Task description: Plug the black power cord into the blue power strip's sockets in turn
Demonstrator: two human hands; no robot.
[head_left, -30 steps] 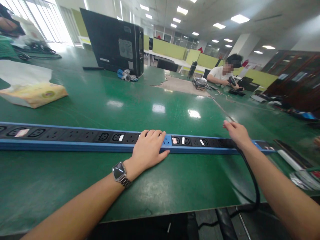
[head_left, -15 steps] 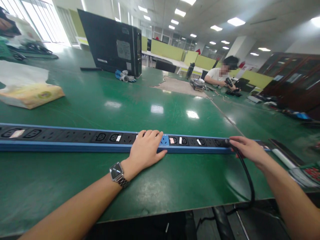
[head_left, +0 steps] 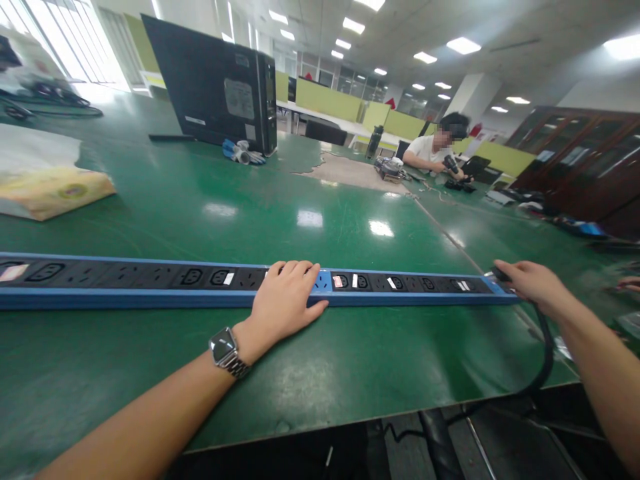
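A long blue power strip point(head_left: 380, 299) with a row of black sockets lies across the near part of the green table. My left hand point(head_left: 285, 293) is laid over its middle, fingers across the top to the far edge and thumb along the near side. At the strip's right end, my right hand point(head_left: 535, 287) is closed on the plug end point(head_left: 500, 273) of a black power cable point(head_left: 547, 347). Whether the plug touches the strip I cannot tell. From that hand the cable curves down past the table's front edge.
A black computer tower point(head_left: 215, 93) stands at the back left, with gloves point(head_left: 243, 152) beside it. A tissue pack point(head_left: 60, 193) lies at the left. Across the table point(head_left: 280, 213) a person point(head_left: 430, 150) holds a dark object. Part of another hand point(head_left: 629, 283) shows at the right edge.
My right hand has moved right with the cable plug, from above the sockets to the strip's right end. My left hand stays on the strip.
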